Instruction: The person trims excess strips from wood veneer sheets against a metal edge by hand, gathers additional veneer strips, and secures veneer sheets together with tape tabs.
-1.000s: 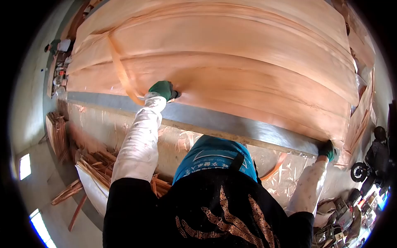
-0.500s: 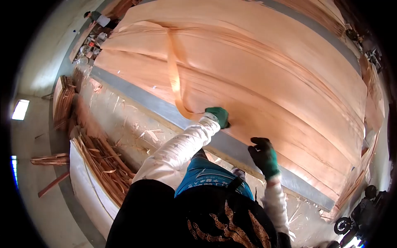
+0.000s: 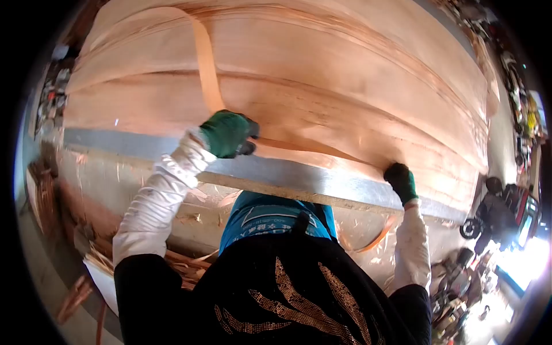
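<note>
Thin, reddish-tan wood veneer sheets (image 3: 345, 86) lie in wavy layers over a long table. My left hand (image 3: 226, 135), in a green glove with dark fingertips, is closed at the front edge of the top sheet. A narrow veneer strip (image 3: 206, 69) curls from the far left down to this hand and passes behind it. My right hand (image 3: 401, 181), gloved the same way, is closed at the sheet's front edge farther right. Between both hands the veneer edge (image 3: 313, 150) is slightly raised, with a dark shadow line. The fingertips' exact hold is partly hidden.
A grey metal strip (image 3: 287, 177) runs along the table's front edge, close to my body. Veneer scraps (image 3: 178, 267) are piled at lower left. A loose curled strip (image 3: 376, 238) hangs below the table edge. A motorbike (image 3: 497, 215) stands at right.
My view has turned, and the table lies more level across it. My right hand has gone from raised with fingers apart to closed at the veneer's edge. My hands are farther apart.
</note>
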